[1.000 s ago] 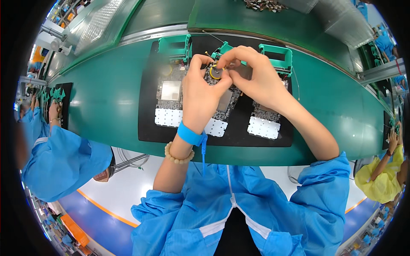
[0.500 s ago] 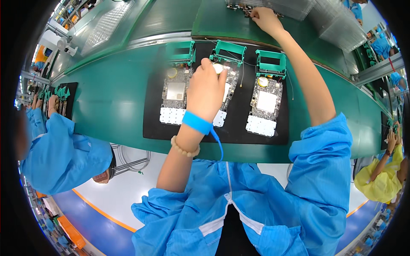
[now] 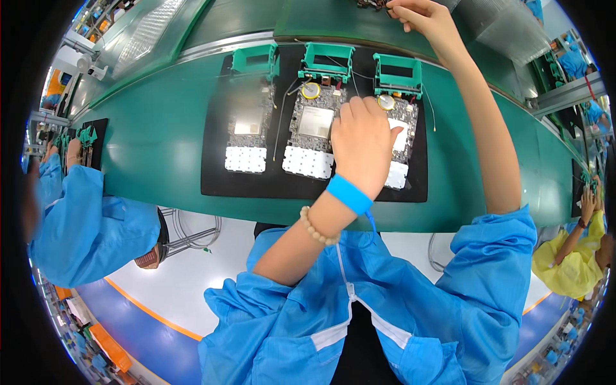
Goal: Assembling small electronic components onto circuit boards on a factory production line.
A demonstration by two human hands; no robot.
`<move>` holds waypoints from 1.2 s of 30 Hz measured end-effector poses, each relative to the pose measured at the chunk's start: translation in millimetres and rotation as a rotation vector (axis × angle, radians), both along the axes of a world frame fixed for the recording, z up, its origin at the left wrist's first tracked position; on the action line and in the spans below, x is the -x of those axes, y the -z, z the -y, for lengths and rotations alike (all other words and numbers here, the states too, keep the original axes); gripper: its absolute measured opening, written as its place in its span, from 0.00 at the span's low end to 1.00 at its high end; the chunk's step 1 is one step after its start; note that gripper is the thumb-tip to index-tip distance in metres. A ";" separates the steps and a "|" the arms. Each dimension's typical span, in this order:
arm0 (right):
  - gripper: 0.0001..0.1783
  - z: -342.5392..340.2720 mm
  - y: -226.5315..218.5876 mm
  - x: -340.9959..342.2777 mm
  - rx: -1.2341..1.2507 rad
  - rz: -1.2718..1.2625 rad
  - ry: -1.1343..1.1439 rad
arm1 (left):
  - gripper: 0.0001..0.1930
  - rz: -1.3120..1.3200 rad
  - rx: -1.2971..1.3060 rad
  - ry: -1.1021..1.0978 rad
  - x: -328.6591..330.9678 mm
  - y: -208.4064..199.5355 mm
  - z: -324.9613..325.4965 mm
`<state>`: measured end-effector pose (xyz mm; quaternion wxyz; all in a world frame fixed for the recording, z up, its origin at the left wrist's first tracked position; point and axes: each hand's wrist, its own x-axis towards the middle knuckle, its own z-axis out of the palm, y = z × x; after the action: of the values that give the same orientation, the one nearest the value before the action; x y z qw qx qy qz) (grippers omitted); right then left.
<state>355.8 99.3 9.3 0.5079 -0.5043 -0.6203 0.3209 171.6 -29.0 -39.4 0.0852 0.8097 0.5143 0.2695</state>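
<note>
On the black mat: three circuit boards are lying side by side on the mat (image 3: 218,183), itself on the green worktop (image 3: 154,147); each board is sitting below a green plastic frame (image 3: 327,61).
Left hand: I am resting my left hand (image 3: 362,144) palm down, fingers loosely curled, across the gap between the middle board (image 3: 308,128) and the right board (image 3: 404,151); I cannot tell whether it is pinching anything.
Right hand: I am reaching my right hand (image 3: 423,16) far up to a pile of small dark parts (image 3: 372,4) at the top edge, fingers bent onto it; what it is gripping is hidden.
Step in hand: I judge I am fetching a part while steadying the boards.
Next move: it is calling for bringing the part back down to the boards, clear of the thin wires (image 3: 282,115).
</note>
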 end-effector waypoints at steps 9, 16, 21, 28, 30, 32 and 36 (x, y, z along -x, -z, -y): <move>0.08 85.7 18.9 1.1 0.049 0.249 -0.147 | 0.23 0.413 0.259 0.216 11.1 4.7 -44.5; 0.05 70.0 67.7 -18.7 0.200 0.023 0.110 | 0.20 0.513 0.426 0.193 -4.8 -3.8 -54.6; 0.05 104.7 13.7 16.9 -0.044 0.281 0.097 | 0.21 0.581 0.450 0.174 -0.7 0.0 -60.3; 0.06 98.6 20.0 13.6 -0.257 -0.093 -0.234 | 0.15 0.811 0.522 0.277 2.4 -4.6 -54.2; 0.06 110.6 3.7 18.2 0.074 0.120 0.037 | 0.15 0.792 0.516 0.271 1.5 -9.9 -50.3; 0.06 111.5 2.4 19.2 0.081 0.108 0.048 | 0.15 0.773 0.510 0.263 0.6 -10.7 -48.9; 0.06 111.7 0.7 19.9 0.081 0.132 0.063 | 0.15 0.760 0.434 0.293 0.4 -12.5 -46.8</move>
<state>336.0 -12.4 8.5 0.4551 -0.5636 -0.6227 0.2956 171.2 17.8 -26.9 0.4726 0.6809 0.3712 0.4186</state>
